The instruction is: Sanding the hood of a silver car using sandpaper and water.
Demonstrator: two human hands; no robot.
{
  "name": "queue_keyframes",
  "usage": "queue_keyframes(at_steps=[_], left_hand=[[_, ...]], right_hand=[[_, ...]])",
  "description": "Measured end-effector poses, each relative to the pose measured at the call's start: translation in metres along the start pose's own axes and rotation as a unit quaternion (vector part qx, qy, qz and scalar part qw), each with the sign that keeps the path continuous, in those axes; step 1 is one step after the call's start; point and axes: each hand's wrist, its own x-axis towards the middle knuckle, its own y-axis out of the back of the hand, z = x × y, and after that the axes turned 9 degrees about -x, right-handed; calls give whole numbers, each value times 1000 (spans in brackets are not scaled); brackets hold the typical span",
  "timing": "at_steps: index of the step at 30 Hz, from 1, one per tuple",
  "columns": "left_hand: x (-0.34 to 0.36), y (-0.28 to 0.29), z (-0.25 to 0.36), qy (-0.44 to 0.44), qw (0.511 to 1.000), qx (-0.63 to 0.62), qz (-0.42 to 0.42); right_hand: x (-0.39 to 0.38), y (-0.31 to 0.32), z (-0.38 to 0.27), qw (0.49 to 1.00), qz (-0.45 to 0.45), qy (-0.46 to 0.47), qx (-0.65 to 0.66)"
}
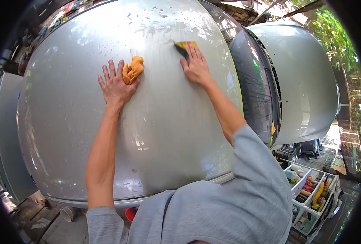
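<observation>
Both my arms reach out over the silver-grey roof of a car (164, 142). My left hand (117, 85) rests on the roof with its fingers spread. A bunched orange cloth (133, 70) is caught between its thumb and forefinger. Farther right, near the roof's windshield-side edge, my right hand (196, 67) presses a flat pad (181, 49), yellow on top and dark on one side, against the surface. Its fingertips lie over the yellow part; the exact kind of pad is unclear. Dull, wet-looking streaks and water drops (146, 14) show on the paint around and beyond it.
Right of the roof lie the dark windshield (251, 77) and silver hood (304, 81). A white divided rack (310, 191) with bottles and tools stands at the lower right. Below the roof edge are a white bucket (67, 214) and a red container (131, 213).
</observation>
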Motion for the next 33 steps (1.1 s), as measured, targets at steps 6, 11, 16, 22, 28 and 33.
queue_keyframes(at_steps=[6, 11, 16, 22, 28, 33], left_hand=[[-9, 5, -16, 2, 999, 23, 24], [0, -1, -4, -5, 1000, 26, 12], [-3, 4, -14, -7, 999, 24, 27], [-3, 0, -8, -12, 999, 17, 35], [0, 1, -13, -7, 1000, 4, 24], [-4, 4, -10, 5, 999, 15, 47]], right_hand=[[-158, 20, -27, 999, -6, 54, 4], [-24, -4, 10, 1000, 12, 28, 2], [-80, 8, -3, 999, -7, 15, 33], [-61, 2, 24, 999, -5, 31, 7], [-66, 4, 27, 1000, -6, 11, 21], [-116, 12, 29, 999, -12, 38, 25]])
